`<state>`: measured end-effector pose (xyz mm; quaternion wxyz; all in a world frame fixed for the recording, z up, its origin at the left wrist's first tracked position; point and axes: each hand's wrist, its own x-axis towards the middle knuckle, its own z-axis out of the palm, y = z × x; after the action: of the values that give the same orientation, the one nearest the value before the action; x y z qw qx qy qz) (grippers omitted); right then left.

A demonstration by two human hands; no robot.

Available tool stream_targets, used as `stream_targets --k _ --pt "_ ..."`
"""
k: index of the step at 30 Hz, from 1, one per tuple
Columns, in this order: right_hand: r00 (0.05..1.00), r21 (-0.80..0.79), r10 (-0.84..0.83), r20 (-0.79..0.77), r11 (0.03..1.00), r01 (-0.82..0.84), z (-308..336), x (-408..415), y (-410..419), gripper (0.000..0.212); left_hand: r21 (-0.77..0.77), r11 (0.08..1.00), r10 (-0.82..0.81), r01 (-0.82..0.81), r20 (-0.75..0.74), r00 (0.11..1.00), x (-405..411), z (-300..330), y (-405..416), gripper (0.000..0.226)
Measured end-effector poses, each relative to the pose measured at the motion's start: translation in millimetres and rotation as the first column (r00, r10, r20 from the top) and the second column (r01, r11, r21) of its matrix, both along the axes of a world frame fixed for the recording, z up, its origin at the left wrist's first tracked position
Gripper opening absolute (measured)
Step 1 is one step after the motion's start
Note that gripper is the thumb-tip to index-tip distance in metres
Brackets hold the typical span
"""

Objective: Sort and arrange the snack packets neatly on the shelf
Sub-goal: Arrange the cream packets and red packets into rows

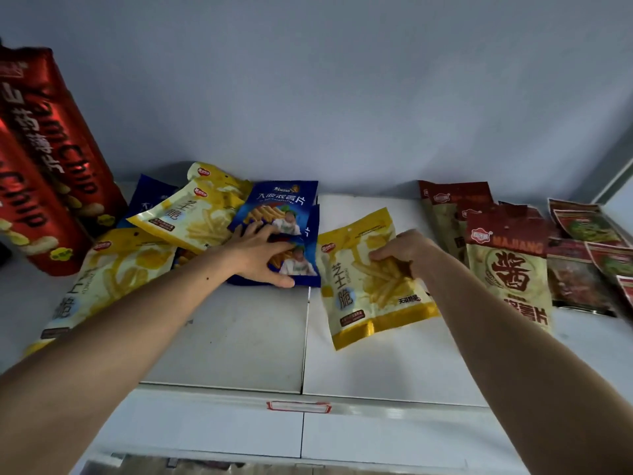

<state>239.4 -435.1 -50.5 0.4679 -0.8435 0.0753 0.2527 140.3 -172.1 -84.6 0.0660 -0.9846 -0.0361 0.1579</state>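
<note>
Yellow packet [373, 279]: your right hand [406, 250] pinched it mid-sort; left hand [262, 253] lay flat on blue packets [294, 265]. Next: stack w/ yellows.

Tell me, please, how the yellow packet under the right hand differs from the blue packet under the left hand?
The yellow packet is pale yellow with a gold bottom band; the blue packet is dark blue. The yellow one lies alone on the bare shelf; the blue one overlaps other packets. The right hand pinches the yellow one with curled fingers; the left hand lies spread on the blue. Both picture fries.
</note>
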Motion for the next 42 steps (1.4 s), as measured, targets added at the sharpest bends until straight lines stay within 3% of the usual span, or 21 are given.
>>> stream_targets --k 4,6,8,10,12,13,15,18,25,28,32,35,39,42 --pt "1.000 0.006 0.016 0.006 1.000 -0.016 7 10 1 0.053 0.017 0.999 -0.032 0.031 0.004 0.999 3 2 -3 0.111" --pt "1.000 0.004 0.028 0.008 1.000 -0.028 5 15 4 0.052 -0.172 0.985 0.021 -0.025 -0.023 1.000 3 -2 -4 0.109" --pt "0.999 0.005 0.013 0.035 1.000 -0.013 2 22 3 0.050 -0.416 0.908 0.047 -0.046 -0.010 0.999 2 -6 -4 0.102" --pt "0.996 -0.004 -0.017 0.087 1.000 0.017 1 30 1 0.053 -0.632 0.775 0.139 -0.004 0.164 0.977 5 -6 -6 0.093" --pt "0.990 -0.010 -0.044 0.136 0.999 0.046 1 37 -2 0.054 -0.692 0.721 0.342 -0.027 0.322 0.883 11 -5 -6 0.100" --pt "0.986 -0.012 -0.053 0.158 0.998 0.056 1 42 -3 0.054 -0.656 0.745 0.408 -0.120 0.305 0.860 15 -5 -6 0.101" --pt "0.975 -0.017 -0.078 0.206 0.996 0.084 1 51 -7 0.045 -0.463 0.838 0.392 -0.289 0.142 0.909 19 -10 -9 0.107" --pt "0.957 -0.025 -0.107 0.271 0.993 0.118 5 57 -14 0.029 -0.377 0.897 0.261 -0.231 0.028 0.965 23 -25 -25 0.110" --pt "0.922 0.001 -0.199 0.333 0.978 0.211 -6 68 -22 0.030 -0.370 0.895 0.334 -0.249 0.187 0.924 54 -30 -42 0.092" --pt "0.918 0.050 -0.225 0.326 0.974 0.221 -8 76 -15 0.030 -0.282 0.914 0.365 -0.292 0.259 0.894 64 -29 -40 0.083" --pt "0.924 0.047 -0.219 0.315 0.975 0.215 -14 94 0 0.051 -0.179 0.958 0.272 -0.224 0.322 0.907 68 -22 -29 0.082" --pt "0.922 -0.013 -0.139 0.362 0.988 0.154 -22 106 12 0.052 -0.174 0.965 0.254 -0.196 0.435 0.864 66 -8 -19 0.082" --pt "0.910 -0.111 -0.067 0.409 0.986 0.123 -32 118 25 0.051 -0.032 0.943 0.312 -0.330 0.420 0.852 59 16 16 0.077" --pt "0.915 -0.207 -0.020 0.403 0.972 0.113 -40 123 27 0.054 0.033 0.816 0.541 -0.577 0.308 0.783 47 27 53 0.074"
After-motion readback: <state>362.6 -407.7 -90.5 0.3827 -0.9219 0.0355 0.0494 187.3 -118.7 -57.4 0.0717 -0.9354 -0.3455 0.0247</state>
